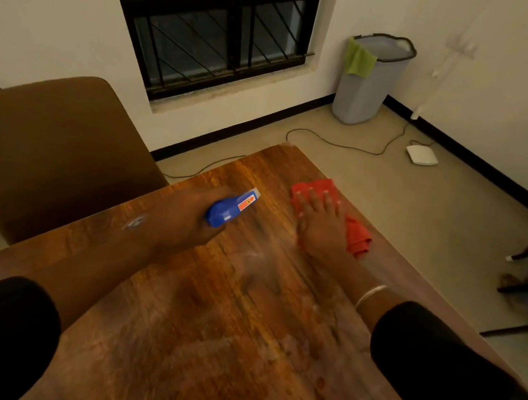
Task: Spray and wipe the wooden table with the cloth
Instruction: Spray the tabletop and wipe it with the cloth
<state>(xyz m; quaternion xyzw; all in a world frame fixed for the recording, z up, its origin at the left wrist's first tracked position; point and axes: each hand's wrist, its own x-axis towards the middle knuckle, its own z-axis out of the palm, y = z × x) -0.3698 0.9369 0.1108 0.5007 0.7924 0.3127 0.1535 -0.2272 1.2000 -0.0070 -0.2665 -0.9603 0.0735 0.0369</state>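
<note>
A soft red cloth (355,234) (limp, easily bunched) is pressed flat on the brown wooden table (212,308) by the right hand (320,220), fingers straight; a blue plastic spray bottle (231,207) is gripped by the left hand (186,216).

Hidden and cut off
The bottle (231,209) body is hidden by the left hand (189,218); the counter (212,308) is cut at the bottom edge.

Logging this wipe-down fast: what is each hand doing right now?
Left hand: grips the blue spray bottle above the wooden table.
Right hand: open, fingers flat, pressing the red cloth onto the table.
</note>
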